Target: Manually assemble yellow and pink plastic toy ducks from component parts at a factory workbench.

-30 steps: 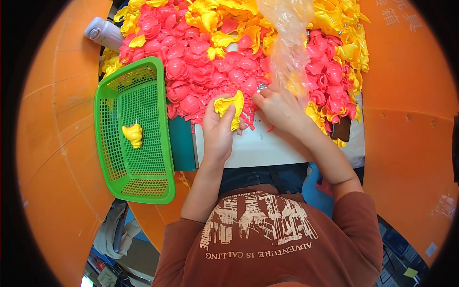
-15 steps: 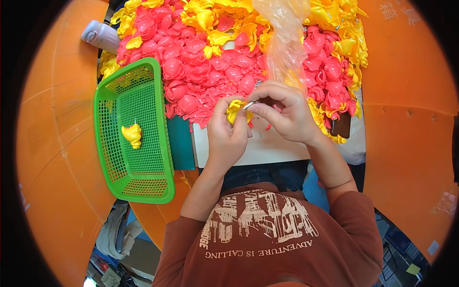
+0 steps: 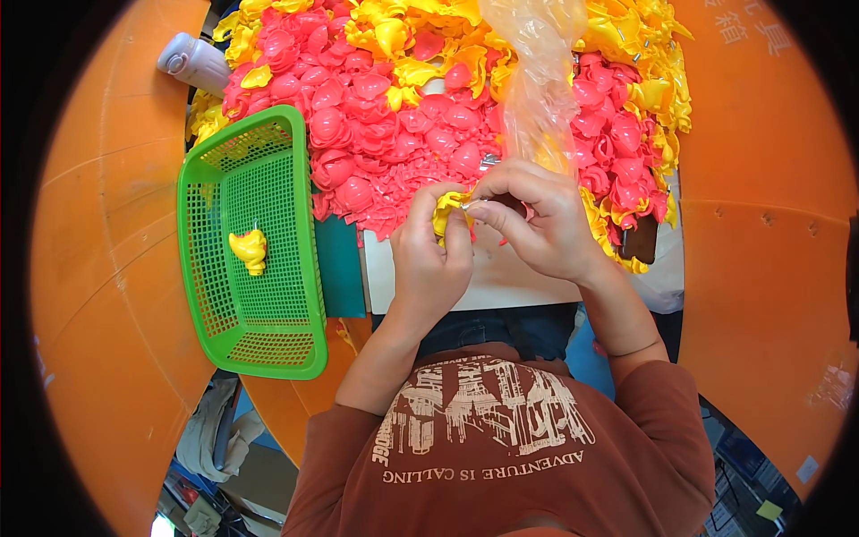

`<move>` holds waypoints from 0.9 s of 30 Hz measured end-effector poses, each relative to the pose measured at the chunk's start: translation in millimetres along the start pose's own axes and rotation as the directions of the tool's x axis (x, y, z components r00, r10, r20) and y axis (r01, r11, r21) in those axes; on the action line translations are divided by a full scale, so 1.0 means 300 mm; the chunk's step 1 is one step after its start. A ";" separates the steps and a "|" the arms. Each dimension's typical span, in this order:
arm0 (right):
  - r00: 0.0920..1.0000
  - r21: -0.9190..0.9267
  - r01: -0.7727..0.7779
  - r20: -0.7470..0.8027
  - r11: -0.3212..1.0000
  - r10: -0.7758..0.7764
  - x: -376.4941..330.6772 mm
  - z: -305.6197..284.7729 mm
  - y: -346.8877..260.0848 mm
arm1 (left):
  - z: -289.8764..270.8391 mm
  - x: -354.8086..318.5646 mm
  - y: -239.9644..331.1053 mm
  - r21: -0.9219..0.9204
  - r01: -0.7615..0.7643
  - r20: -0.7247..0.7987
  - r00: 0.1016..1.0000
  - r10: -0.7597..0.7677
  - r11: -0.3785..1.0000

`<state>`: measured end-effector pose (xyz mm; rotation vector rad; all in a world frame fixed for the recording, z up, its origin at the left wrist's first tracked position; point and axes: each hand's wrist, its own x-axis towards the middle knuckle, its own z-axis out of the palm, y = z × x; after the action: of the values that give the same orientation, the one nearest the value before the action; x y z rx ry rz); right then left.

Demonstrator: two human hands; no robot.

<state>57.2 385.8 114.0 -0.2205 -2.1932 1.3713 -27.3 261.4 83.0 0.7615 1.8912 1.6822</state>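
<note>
My left hand [image 3: 428, 259] is closed round a small yellow plastic piece [image 3: 443, 215] with a wavy edge, held over the front of the work surface. Against that piece, my right hand [image 3: 546, 224] pinches a small silvery metal part [image 3: 467, 205] between thumb and forefinger. Most of the metal part is hidden by the fingertips, so its kind cannot be made out. Just beyond the hands spreads a heap of glossy pinkish-red plastic pieces [image 3: 385, 134]. Another yellow piece [image 3: 250, 251] lies by itself in the green basket [image 3: 315, 304] to the left.
Yellow pieces [image 3: 649, 98] are heaped at the back and right. A crumpled clear plastic bag [image 3: 537, 89] lies across the heap. At the far left stands a pale bottle [image 3: 192, 63]. A white board [image 3: 519, 285] lies under my hands, with orange panels [image 3: 761, 268] on both sides.
The metal part now shows less and sits closer against the yellow piece. That piece has turned a little in my left hand. The whole view has shifted slightly.
</note>
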 end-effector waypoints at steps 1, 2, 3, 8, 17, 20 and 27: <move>1.000 -0.008 0.017 -0.005 1.000 -0.017 0.000 0.002 0.002 | -0.002 0.000 -0.004 0.051 -0.027 0.012 1.000 0.026 0.998; 1.000 -0.008 0.017 -0.005 1.000 -0.017 0.004 0.003 0.000 | -0.003 0.000 -0.008 0.102 -0.054 0.025 0.998 0.052 0.993; 1.000 -0.026 0.026 -0.004 0.999 -0.026 0.009 0.003 -0.004 | -0.003 -0.003 -0.017 0.102 -0.054 0.025 0.998 0.051 0.993; 0.999 -0.019 0.014 0.051 1.000 -0.013 0.030 0.009 0.028 | 0.011 -0.019 -0.019 -0.119 0.054 0.105 0.994 -0.041 0.991; 0.976 -0.339 -0.218 -0.102 0.915 0.195 0.010 -0.011 0.165 | -0.046 0.044 -0.092 -0.483 0.376 0.104 0.921 -0.374 0.791; 0.963 -0.624 -0.146 0.088 0.768 0.256 -0.036 0.039 0.170 | -0.064 0.049 -0.109 -0.576 0.376 0.107 0.915 -0.389 0.726; 0.955 -0.746 -0.079 0.133 0.662 0.265 -0.055 0.067 0.222 | -0.079 0.051 -0.139 -0.716 0.556 0.311 0.796 -0.519 0.423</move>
<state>51.3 394.4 43.2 -0.6033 -2.8992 0.5102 -58.0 251.6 44.4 -0.1884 0.9549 1.7481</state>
